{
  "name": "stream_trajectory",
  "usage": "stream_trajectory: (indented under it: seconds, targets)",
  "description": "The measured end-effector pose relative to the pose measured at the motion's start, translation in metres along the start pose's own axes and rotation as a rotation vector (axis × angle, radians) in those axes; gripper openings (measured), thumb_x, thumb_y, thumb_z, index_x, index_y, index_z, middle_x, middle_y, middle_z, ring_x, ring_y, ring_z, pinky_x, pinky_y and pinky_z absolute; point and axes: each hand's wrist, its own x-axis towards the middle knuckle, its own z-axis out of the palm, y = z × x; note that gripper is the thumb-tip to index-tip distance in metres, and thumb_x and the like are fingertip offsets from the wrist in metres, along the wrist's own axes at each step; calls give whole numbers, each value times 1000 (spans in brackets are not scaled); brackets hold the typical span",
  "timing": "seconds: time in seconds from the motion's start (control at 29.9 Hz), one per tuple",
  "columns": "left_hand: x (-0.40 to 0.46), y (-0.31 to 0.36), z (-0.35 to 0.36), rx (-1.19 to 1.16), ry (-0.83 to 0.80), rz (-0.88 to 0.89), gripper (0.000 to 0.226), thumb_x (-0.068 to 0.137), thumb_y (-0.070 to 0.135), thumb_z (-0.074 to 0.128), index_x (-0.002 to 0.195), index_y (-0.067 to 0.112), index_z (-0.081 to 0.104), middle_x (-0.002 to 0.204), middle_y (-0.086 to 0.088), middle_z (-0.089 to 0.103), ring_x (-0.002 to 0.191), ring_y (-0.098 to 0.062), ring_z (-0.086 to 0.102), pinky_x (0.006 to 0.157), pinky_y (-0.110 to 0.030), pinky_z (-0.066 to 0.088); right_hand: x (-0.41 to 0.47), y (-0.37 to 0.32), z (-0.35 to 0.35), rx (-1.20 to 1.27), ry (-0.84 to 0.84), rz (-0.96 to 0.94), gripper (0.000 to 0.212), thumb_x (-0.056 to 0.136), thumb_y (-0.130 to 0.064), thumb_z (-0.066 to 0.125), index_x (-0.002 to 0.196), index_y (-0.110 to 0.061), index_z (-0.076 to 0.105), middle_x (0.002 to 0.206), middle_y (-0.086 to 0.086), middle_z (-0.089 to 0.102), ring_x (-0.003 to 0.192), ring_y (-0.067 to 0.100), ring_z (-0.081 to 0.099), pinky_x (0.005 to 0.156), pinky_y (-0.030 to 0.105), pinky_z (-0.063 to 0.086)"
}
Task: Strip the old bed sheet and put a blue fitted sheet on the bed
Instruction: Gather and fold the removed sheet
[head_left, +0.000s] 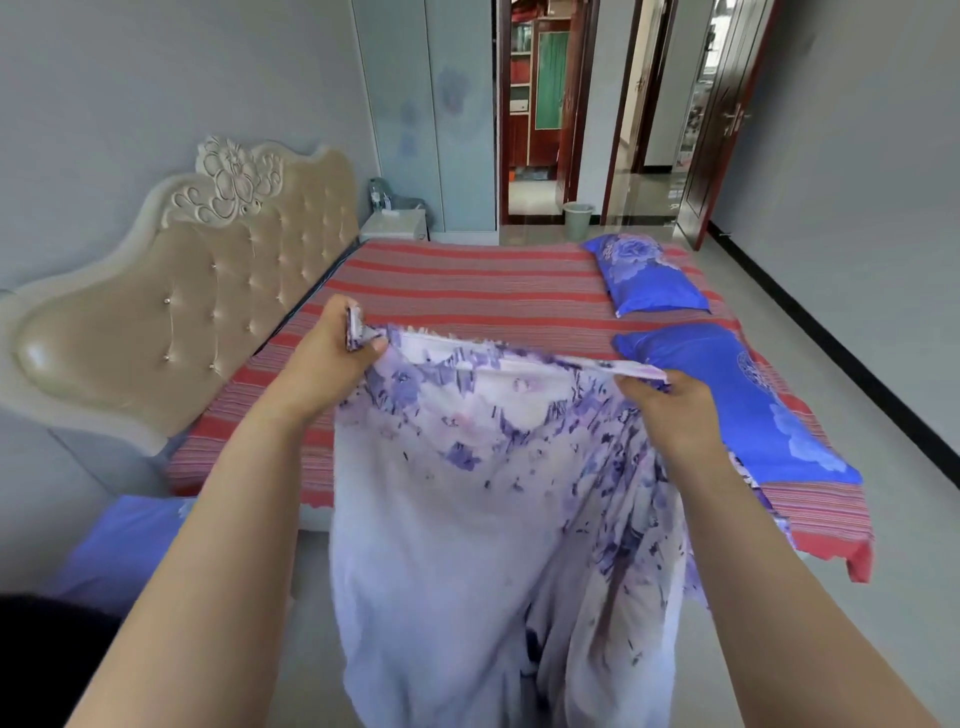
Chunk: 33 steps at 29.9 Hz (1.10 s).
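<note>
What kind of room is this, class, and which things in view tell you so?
A home bedroom, most likely: a bed with a padded headboard, two blue pillows on it, and a wardrobe by the door.

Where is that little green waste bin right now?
In the head view the green waste bin stands on the floor at the far side of the room, beside the open doorway, just beyond the bed.
</note>
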Motion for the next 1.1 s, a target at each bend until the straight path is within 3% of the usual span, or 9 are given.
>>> stream_trajectory:
  seconds: [0.13, 0.2, 0.33, 0.4, 0.63, 0.73, 0.94, 1.0, 1.1]
  targets:
    - [-3, -3, 6, 231, -54, -116, 56, 94, 19, 57, 143, 16, 30, 143, -13, 44, 125, -31, 46, 94, -38, 38, 1, -11, -1, -27, -34, -27, 16, 87, -20, 68, 76, -19, 56, 51, -4, 39, 35, 7, 30, 42, 18, 29]
    - [-1, -10, 5, 274, -81, -221, 42, 93, 25, 59, 127, 2, 50, 130, -21, 55, 109, -32, 56, 85, -36, 41, 4, -20, -5, -20, -22, -5, 13, 87, -22, 68, 88, -17, 56, 57, -1, 42, 43, 9, 31, 46, 23, 29]
    - [-1, 4, 5, -664, -31, -438, 15, 86, 21, 67, 81, 10, 76, 94, -16, 72, 75, -21, 71, 68, -33, 57, 18, -38, -14, 195, 42, 158, 16, 83, -25, 70, 77, -18, 57, 73, 7, 54, 61, 20, 45, 61, 30, 40]
    - [0, 23, 17, -877, -46, -396, 12, 86, 19, 66, 85, 11, 75, 90, -10, 74, 76, -21, 72, 63, -32, 58, 24, -46, -12, 319, -20, 309, 24, 81, -35, 72, 91, -15, 63, 86, 8, 65, 73, 25, 61, 71, 36, 54]
    - [-44, 97, 115, -696, -86, -270, 17, 100, 26, 45, 102, 18, 61, 89, 0, 66, 88, -19, 62, 68, -27, 50, 4, -74, 38, 729, -144, 442, 24, 96, -10, 50, 113, 6, 56, 79, 15, 60, 58, 21, 63, 51, 27, 54]
    - [-61, 102, 135, -722, -268, -100, 27, 98, 24, 51, 119, 10, 57, 109, -3, 67, 103, -13, 65, 85, -20, 53, -7, -77, 49, 756, -162, 406, 25, 96, -15, 51, 111, 3, 59, 97, 17, 67, 75, 27, 67, 66, 36, 58]
    - [-51, 78, 119, -661, -117, -102, 23, 94, 3, 55, 113, -7, 62, 81, 5, 70, 68, -1, 65, 62, -14, 48, -26, -86, 30, 1167, -444, 346, 22, 97, -8, 42, 81, -7, 58, 76, 7, 57, 68, 18, 64, 69, 30, 58]
    - [-45, 77, 109, -665, -121, -94, 22, 96, 4, 50, 113, -4, 62, 84, 4, 72, 77, -5, 68, 70, -19, 53, -28, -81, 25, 1045, -493, 259, 20, 94, 3, 40, 103, -10, 50, 89, 9, 55, 85, 24, 66, 83, 34, 57]
    - [-40, 84, 92, -686, -101, -134, 22, 98, 6, 47, 111, -4, 62, 78, -2, 70, 69, -8, 69, 67, -20, 55, -30, -76, 15, 613, -456, -48, 68, 89, 9, 53, 142, -26, 28, 113, -4, 61, 98, 22, 68, 91, 32, 54]
